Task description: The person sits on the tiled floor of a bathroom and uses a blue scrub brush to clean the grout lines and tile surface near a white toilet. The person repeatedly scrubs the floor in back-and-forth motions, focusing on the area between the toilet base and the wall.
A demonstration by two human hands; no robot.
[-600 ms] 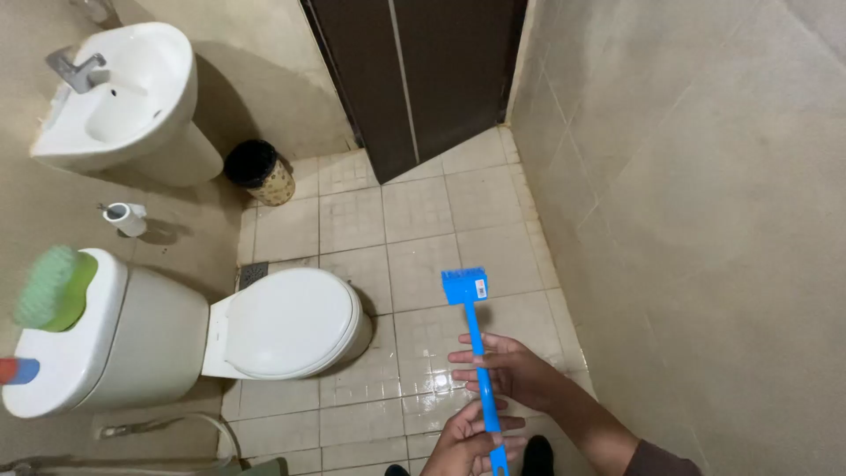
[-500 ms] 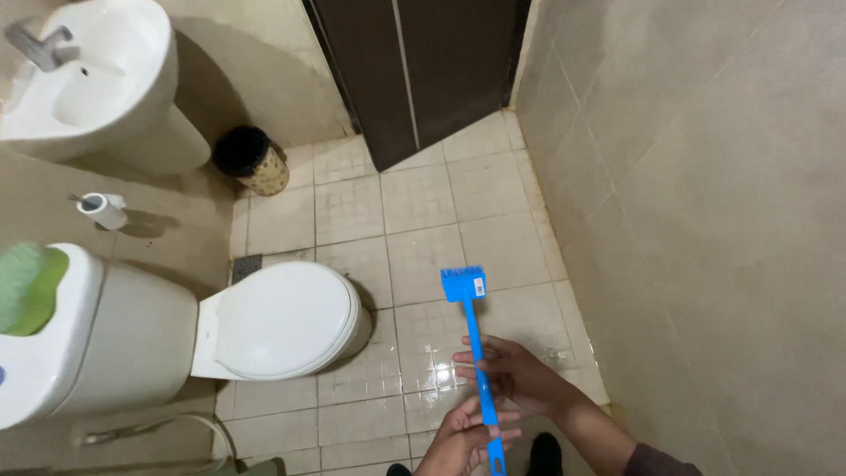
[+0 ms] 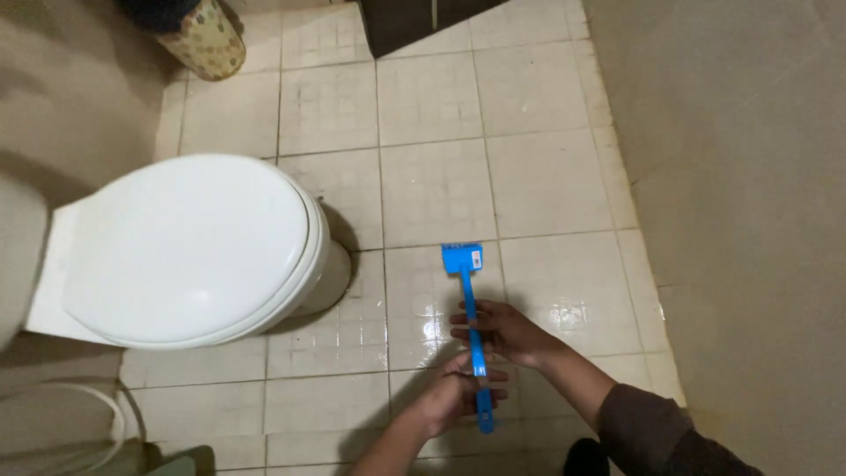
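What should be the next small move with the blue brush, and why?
Probably lower the head of the blue brush to the floor tiles. Both hands, left hand and right hand, already grip its handle, and the head points down over wet, shiny tiles beside the toilet, whose lid is shut.

View tipped down and closer; sink, cistern gone from sight; toilet (image 3: 189,247) larger; bin (image 3: 207,35) at top edge.

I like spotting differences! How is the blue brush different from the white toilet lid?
The blue brush is thin and long; the toilet lid is wide and rounded. The brush is held up by the left hand and right hand; the lid lies shut, untouched. Both look like smooth plastic.
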